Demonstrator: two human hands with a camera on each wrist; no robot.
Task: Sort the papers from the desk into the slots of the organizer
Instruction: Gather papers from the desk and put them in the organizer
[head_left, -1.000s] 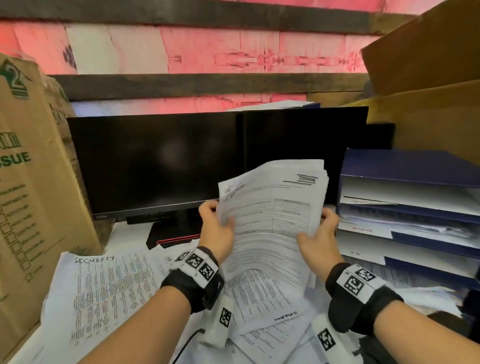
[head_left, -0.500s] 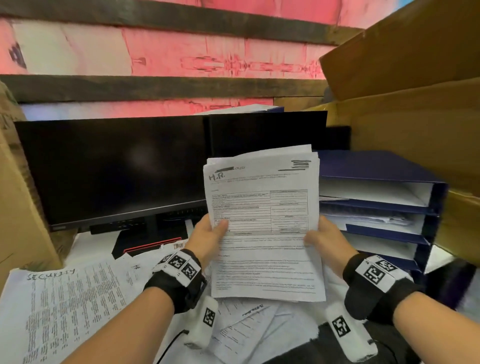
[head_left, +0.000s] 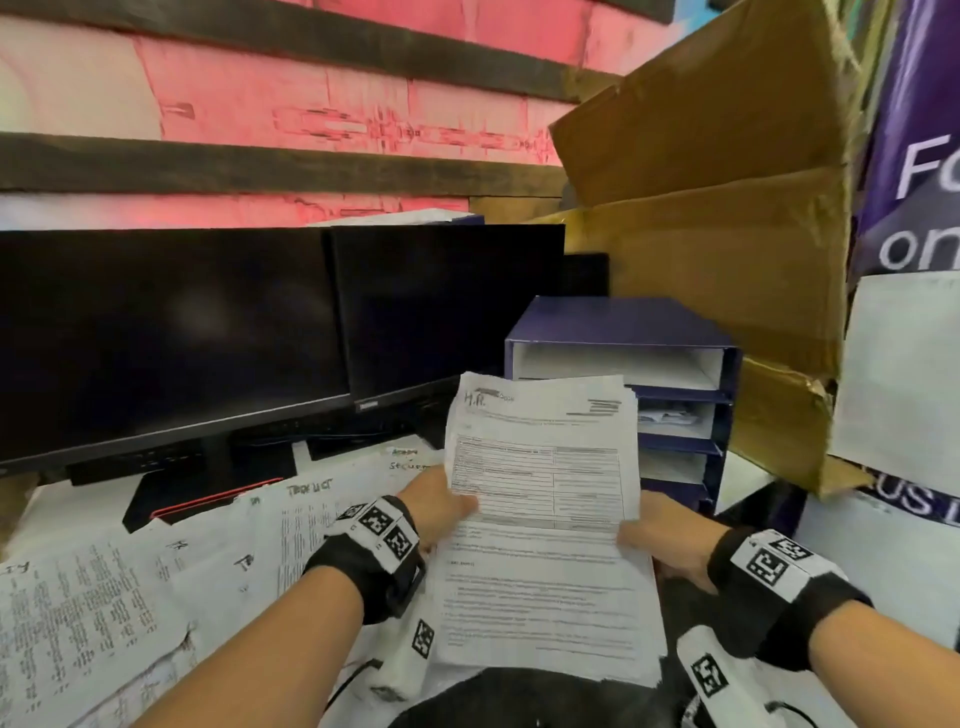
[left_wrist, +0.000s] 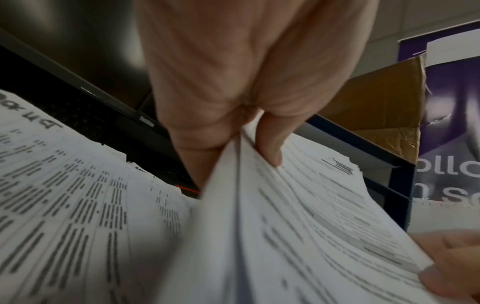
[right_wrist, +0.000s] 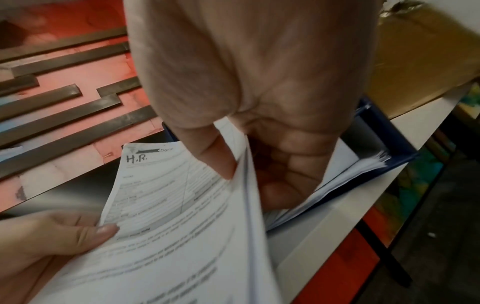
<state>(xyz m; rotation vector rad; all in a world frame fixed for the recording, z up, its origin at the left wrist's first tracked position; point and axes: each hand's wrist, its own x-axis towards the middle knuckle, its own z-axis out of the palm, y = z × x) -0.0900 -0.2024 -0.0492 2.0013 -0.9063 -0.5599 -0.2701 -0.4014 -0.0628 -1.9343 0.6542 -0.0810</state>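
A stack of white printed papers (head_left: 545, 519), hand-marked "H.R." at the top left, is held up in front of the blue slotted organizer (head_left: 623, 322). My left hand (head_left: 441, 501) pinches the stack's left edge, thumb on top (left_wrist: 270, 148). My right hand (head_left: 654, 535) pinches the right edge, thumb on the front sheet (right_wrist: 215, 156) and fingers curled behind. The stack's top edge overlaps the organizer's upper slots. The organizer's slots hold some papers (right_wrist: 369, 164). More loose papers (head_left: 104, 613) lie spread on the desk at the left.
Two dark monitors (head_left: 208, 332) stand behind the desk papers. A large open cardboard box (head_left: 727, 234) leans behind and right of the organizer. A purple banner (head_left: 914, 182) hangs at the far right. The white desk edge (right_wrist: 337, 226) runs below the organizer.
The stack has been straightened from a bent, fanned bundle into a squared pile and carried right toward the organizer. The view has swung right, and both hands hold it lower.
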